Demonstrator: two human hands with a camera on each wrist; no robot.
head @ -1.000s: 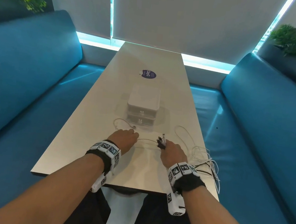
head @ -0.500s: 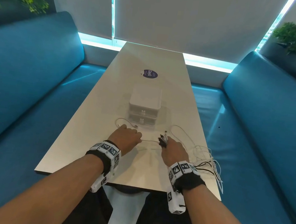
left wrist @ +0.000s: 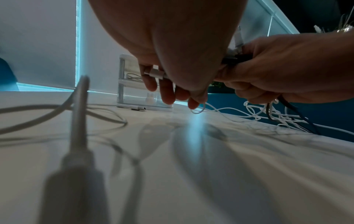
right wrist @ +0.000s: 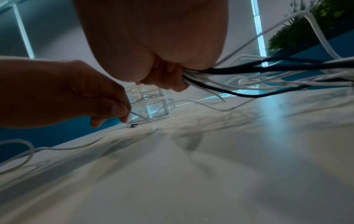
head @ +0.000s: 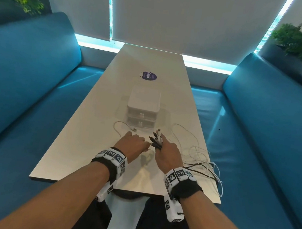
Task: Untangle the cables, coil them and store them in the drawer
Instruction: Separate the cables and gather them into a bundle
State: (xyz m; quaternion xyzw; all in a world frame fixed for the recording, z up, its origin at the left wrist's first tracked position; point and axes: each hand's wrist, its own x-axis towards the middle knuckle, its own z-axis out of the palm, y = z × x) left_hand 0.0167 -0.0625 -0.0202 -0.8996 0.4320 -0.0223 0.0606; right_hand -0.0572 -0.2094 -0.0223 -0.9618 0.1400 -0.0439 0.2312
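My right hand [head: 167,151] grips a bunch of black and white cable ends [head: 156,138], their plugs sticking up past the fingers; the same bundle [right wrist: 203,77] trails off to the right. My left hand [head: 134,143] is close beside it and pinches a white plug [left wrist: 156,73] with its thin cable. The tangled cables [head: 200,161] lie on the table's right edge. One white cable [head: 120,129] loops loose on the table left of the hands. A small clear two-drawer unit [head: 143,109] stands just beyond, both drawers closed.
The long white table [head: 87,145] runs between two blue benches [head: 19,85]. A round dark sticker [head: 149,76] sits beyond the drawer unit. Part of the cable tangle hangs over the table's right edge [head: 218,185]. Plants stand behind both benches.
My left hand has moved right, up against the right hand. The right hand has lifted its bunch of plugs slightly.
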